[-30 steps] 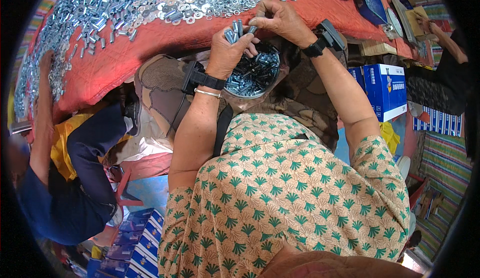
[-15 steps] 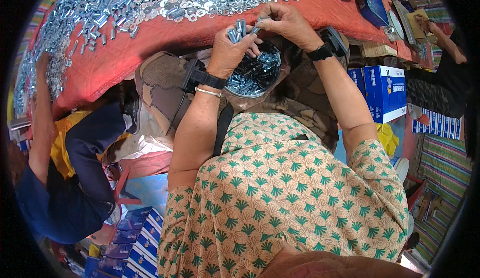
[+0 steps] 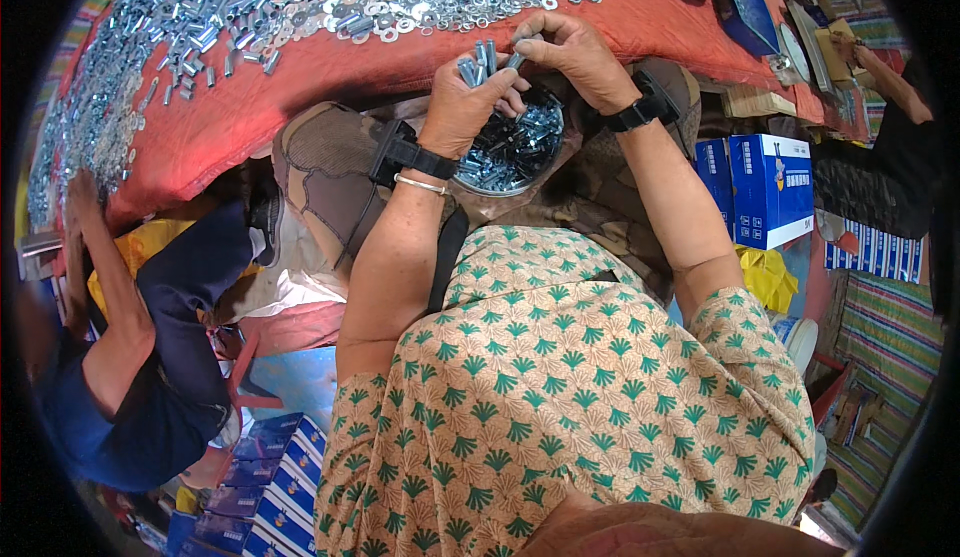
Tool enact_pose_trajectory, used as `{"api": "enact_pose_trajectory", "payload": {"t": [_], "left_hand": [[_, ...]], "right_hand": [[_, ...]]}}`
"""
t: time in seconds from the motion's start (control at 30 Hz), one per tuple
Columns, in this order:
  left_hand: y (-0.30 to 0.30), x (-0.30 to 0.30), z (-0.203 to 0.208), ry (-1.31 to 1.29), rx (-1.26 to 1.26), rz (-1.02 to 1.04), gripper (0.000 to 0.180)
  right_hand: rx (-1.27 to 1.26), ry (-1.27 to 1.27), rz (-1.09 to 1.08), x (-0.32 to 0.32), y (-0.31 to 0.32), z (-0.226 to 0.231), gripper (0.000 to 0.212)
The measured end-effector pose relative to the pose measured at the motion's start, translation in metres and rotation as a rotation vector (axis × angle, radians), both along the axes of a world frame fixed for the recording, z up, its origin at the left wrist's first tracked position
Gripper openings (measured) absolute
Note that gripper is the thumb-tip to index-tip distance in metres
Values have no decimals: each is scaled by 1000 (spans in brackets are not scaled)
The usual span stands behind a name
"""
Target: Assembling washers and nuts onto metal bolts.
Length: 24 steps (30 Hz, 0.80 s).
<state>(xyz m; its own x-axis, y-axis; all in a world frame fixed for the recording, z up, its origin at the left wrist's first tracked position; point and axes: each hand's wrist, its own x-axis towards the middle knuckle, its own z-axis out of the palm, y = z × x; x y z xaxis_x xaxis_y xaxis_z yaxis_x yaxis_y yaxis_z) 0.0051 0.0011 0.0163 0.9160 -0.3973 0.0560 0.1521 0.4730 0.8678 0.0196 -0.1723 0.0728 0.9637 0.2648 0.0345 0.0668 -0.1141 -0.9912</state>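
My left hand (image 3: 458,109) is closed around several short silvery metal sleeves (image 3: 484,61), which stand up between thumb and fingers. Close against it, my right hand (image 3: 582,61) pinches a small metal sleeve (image 3: 516,60) between thumb and fingertips. Just what is joined at the fingertips is too small to tell. Below both hands, a round bowl (image 3: 497,194) sits between my knees, filled with bluish-silver metal fasteners (image 3: 512,147). My left wrist partly covers its near left side.
A table with a red cloth (image 3: 300,85) spans the front, heaped with loose sleeves and washers (image 3: 385,12). Blue-and-white boxes (image 3: 775,189) stand at right, more boxes (image 3: 265,482) at lower left. Other people work at left (image 3: 130,397) and far right (image 3: 890,147).
My right forearm has shifted slightly left, its fingers staying beside the left hand. At left, the other person's hand has drawn back toward the table's edge.
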Motion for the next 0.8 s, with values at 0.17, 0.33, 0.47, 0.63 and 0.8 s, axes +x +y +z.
{"api": "enact_pose_trajectory", "payload": {"t": [0.17,0.33,0.47,0.63,0.8], "left_hand": [[0,-1,1,37,-24,9,21],[-2,-2,0,40,-37,61,18],[-4,-3,0,47,-44,66,18],[2,4,-7,85,-70,238,15],[6,3,-4,64,-120,272,14]], "right_hand": [[-349,-143,-65,8,2,-12,31],[134,-158,-105,-1,11,-9,40],[-31,-185,-209,2,16,-11,40],[27,-194,-216,-36,37,-2,53],[90,-235,-324,-46,35,5,57]]}}
